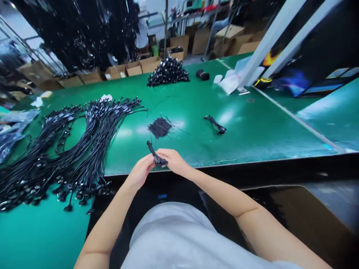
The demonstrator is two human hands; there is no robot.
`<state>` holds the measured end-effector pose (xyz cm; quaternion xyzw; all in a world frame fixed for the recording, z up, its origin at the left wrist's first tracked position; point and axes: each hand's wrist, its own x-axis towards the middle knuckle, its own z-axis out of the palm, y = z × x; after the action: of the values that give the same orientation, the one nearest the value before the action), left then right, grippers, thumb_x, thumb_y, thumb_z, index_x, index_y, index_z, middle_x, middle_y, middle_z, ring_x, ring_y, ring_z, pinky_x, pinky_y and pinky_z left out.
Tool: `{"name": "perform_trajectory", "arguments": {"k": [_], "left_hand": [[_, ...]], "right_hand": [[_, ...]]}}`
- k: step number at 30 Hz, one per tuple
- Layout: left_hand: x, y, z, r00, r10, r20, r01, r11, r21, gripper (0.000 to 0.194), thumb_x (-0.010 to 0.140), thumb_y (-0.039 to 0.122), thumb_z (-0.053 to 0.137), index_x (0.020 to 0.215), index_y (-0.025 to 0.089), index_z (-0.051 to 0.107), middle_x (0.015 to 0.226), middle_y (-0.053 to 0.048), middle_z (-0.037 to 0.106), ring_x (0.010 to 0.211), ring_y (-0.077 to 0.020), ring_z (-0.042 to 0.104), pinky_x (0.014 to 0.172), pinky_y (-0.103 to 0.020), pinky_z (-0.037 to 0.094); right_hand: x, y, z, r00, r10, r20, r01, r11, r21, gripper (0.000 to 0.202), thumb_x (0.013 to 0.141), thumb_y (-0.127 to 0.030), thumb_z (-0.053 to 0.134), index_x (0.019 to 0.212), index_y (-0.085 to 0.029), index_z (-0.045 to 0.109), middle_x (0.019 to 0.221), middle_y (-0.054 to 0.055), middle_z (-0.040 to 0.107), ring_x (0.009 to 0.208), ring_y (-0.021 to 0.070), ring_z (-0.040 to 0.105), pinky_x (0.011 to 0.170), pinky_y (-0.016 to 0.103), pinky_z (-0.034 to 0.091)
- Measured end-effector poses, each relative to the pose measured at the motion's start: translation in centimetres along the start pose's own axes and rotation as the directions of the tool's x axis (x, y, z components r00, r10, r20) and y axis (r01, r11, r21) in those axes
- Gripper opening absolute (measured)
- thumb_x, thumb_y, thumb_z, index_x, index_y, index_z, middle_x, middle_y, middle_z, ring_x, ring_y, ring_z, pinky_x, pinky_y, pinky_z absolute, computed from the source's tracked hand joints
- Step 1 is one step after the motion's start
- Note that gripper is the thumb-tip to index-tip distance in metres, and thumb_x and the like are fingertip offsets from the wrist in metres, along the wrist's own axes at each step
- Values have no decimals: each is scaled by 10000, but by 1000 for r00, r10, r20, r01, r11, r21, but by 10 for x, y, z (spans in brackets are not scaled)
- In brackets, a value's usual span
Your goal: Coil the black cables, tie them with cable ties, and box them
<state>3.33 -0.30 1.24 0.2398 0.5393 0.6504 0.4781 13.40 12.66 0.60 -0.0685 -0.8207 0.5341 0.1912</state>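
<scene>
Held cable: A short black cable (155, 154), doubled into a narrow bundle, is held over the near edge of the green table (246, 138); a boxy plug (163, 163) sits at the end closest to the wearer.
Left hand: The left hand (141, 170) comes up from the lower left, its fingers closed on the bundle's left side.
Right hand: The right hand (175, 161) meets it from the right, knuckles up, fingers curled behind the bundle; some fingertips are hidden, so how hard they press cannot be told.
Arms: Both forearms are bare and slant inward, the right one reaching across more flatly.
Step in hand: It appears to be gathering or fastening the folded cable; whether a tie is around it is too small to tell.
Next move: It seems to call for keeping the folds together while the fingers work at the middle.
Just beyond the hands: A pile of thin black ties (160, 127).
To the right: A bundled cable (215, 125), lying alone.
To the left: Long loose cables (97, 130), spread in sheaves.
Farther back: A heap of black bundles (169, 71).
</scene>
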Motion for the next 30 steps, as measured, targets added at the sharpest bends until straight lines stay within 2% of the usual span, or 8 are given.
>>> {"name": "perform_trajectory", "arguments": {"k": [4, 7, 11, 14, 17, 23, 26, 30], "left_hand": [[-10, 2, 8, 998, -67, 3, 67, 988, -138, 425, 847, 470, 644, 1160, 183, 668, 1110, -90, 678, 1039, -236, 605, 908, -348, 469], [-8, -1, 5, 999, 9, 38, -7, 999, -51, 438, 856, 451, 642, 1200, 179, 645, 1177, -93, 660, 1100, -253, 587, 974, -370, 441], [3, -7, -5, 990, 136, -19, -127, 959, 254, 393, 857, 407, 640, 1176, 178, 656, 1153, -68, 668, 1044, -228, 600, 934, -330, 448], [11, -13, -9, 982, 109, -155, -75, 975, 211, 358, 793, 389, 700, 1052, 142, 683, 928, -67, 704, 801, -179, 632, 786, -296, 477], [18, -18, -6, 974, 77, -213, -53, 991, 119, 312, 747, 386, 739, 919, 132, 680, 764, -41, 676, 675, -138, 595, 714, -265, 459], [31, -29, 8, 992, 64, -105, -69, 997, -42, 312, 812, 434, 678, 998, 184, 665, 1097, -65, 656, 1031, -205, 589, 892, -298, 451], [34, -35, 11, 998, 30, -57, -33, 998, -50, 416, 848, 474, 635, 1187, 233, 629, 1381, -66, 520, 1240, -238, 488, 1033, -339, 390], [32, -37, 8, 995, -23, 97, 25, 1000, -12, 509, 925, 526, 490, 1372, 282, 489, 1509, -55, 377, 1350, -246, 388, 1097, -381, 351]], "right_hand": [[-1, -1, -5, 986, -152, 73, 167, 924, -345, 207, 922, -170, 416, 798, -171, 582, 817, 42, 625, 767, 157, 542, 708, 245, 364], [1, -2, -6, 969, -207, 132, 246, 836, -491, 184, 894, -154, 446, 751, -165, 560, 791, 61, 623, 737, 165, 531, 692, 261, 350], [4, -3, -8, 996, -24, 87, 39, 984, -171, 238, 922, -220, 436, 738, -170, 578, 748, 15, 633, 698, 134, 553, 673, 233, 374], [1, -1, -10, 981, 137, -138, -139, 990, 2, 220, 905, -324, 496, 762, -177, 576, 682, -19, 572, 626, 117, 501, 631, 226, 376], [-3, 7, -6, 940, 185, -288, -166, 982, 89, 211, 884, -384, 536, 917, -180, 581, 811, 4, 569, 717, 135, 527, 690, 250, 422], [-7, 28, 16, 985, 163, -47, -149, 962, 230, 594, 891, -410, 548, 1402, -193, 337, 1371, 126, 449, 1206, 228, 492, 1022, 381, 394], [-10, 32, 17, 979, 202, -14, -193, 954, 227, 700, 869, -382, 598, 1449, -189, 256, 1394, 128, 446, 1132, 210, 556, 995, 365, 425], [-11, 36, -2, 983, 183, 14, -183, 983, -17, 489, 866, -340, 633, 1307, -188, 484, 1176, 76, 621, 989, 192, 619, 854, 288, 471]]}}
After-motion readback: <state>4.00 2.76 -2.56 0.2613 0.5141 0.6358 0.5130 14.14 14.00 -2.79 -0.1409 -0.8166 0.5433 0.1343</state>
